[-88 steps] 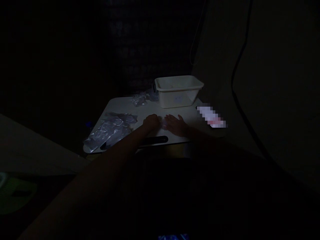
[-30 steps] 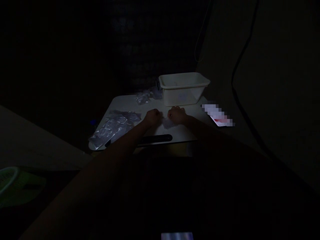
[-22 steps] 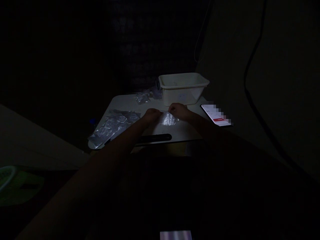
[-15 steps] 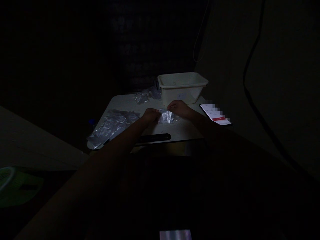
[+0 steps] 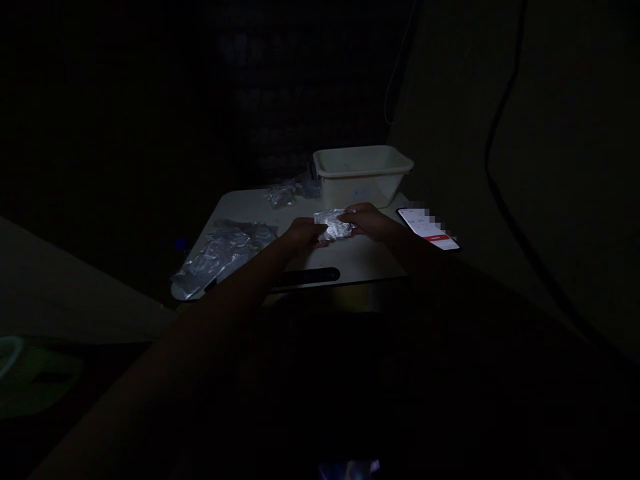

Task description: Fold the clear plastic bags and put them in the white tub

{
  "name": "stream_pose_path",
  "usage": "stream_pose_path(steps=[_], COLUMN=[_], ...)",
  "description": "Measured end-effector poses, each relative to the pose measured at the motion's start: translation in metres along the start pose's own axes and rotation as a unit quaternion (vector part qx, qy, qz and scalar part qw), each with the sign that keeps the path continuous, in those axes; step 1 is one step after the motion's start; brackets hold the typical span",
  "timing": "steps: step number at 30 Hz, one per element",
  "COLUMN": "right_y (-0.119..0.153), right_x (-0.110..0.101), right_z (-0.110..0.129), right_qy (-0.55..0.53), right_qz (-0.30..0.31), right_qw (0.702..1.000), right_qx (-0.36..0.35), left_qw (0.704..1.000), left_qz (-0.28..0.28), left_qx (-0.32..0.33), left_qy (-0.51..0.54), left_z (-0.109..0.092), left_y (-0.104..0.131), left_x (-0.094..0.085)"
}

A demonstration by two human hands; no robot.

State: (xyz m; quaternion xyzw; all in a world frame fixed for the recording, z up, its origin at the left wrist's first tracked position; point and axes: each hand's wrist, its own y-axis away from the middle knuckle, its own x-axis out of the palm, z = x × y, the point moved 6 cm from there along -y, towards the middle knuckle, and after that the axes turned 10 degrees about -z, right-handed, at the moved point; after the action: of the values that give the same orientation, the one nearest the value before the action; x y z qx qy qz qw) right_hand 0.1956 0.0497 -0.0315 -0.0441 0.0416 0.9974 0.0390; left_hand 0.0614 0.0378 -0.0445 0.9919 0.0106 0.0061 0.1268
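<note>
Between my two hands is a small, shiny clear plastic bag [image 5: 333,225], folded roughly into a rectangle and held just above the white table [image 5: 370,257]. My left hand [image 5: 303,233] grips its left edge, thumb on top. My right hand [image 5: 367,220] pinches the right side, its thumb lying over the upper face. The fingers beneath the bag are mostly hidden, and the light is very dim. Left of my left forearm lies a spread of crumpled clear plastic bags [image 5: 227,253].
A white plastic tub [image 5: 363,183] stands at the table's back right, with smaller crumpled plastic bags [image 5: 283,193] beside it. A lit phone [image 5: 429,229] lies at the right edge. A dark slot [image 5: 310,276] runs along the front. A green basket [image 5: 40,380] sits low at left.
The plastic bag has risen off the tabletop and turned flatter toward me. Both hands now hold it further in, with thumbs over its top. The view has shifted slightly.
</note>
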Motion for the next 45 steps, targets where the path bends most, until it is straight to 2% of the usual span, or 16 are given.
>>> stream_pose_path(steps=[4, 10, 19, 26, 45], right_y=[0.004, 0.007, 0.007, 0.006, 0.005], right_x=[0.003, 0.003, -0.001, -0.006, -0.011], right_z=[0.000, -0.004, -0.001, -0.002, -0.001], right_qy=[-0.056, -0.010, -0.006, -0.014, -0.022], right_qz=[0.016, 0.035, -0.027, -0.020, -0.052], right_qw=[0.998, 0.998, 0.998, 0.999, 0.997], right_qx=[0.024, 0.054, 0.050, 0.039, 0.046], left_qw=[1.000, 1.000, 0.999, 0.999, 0.999], left_qz=[0.025, -0.014, -0.032, -0.028, -0.028], left_qx=[-0.007, 0.009, 0.009, 0.026, 0.029], left_qy=[0.001, 0.005, -0.010, -0.008, 0.004], left_z=[0.000, -0.001, -0.005, -0.005, -0.007], left_y=[0.003, -0.002, 0.002, 0.000, 0.001], left_x=[0.003, -0.003, -0.003, -0.004, -0.003])
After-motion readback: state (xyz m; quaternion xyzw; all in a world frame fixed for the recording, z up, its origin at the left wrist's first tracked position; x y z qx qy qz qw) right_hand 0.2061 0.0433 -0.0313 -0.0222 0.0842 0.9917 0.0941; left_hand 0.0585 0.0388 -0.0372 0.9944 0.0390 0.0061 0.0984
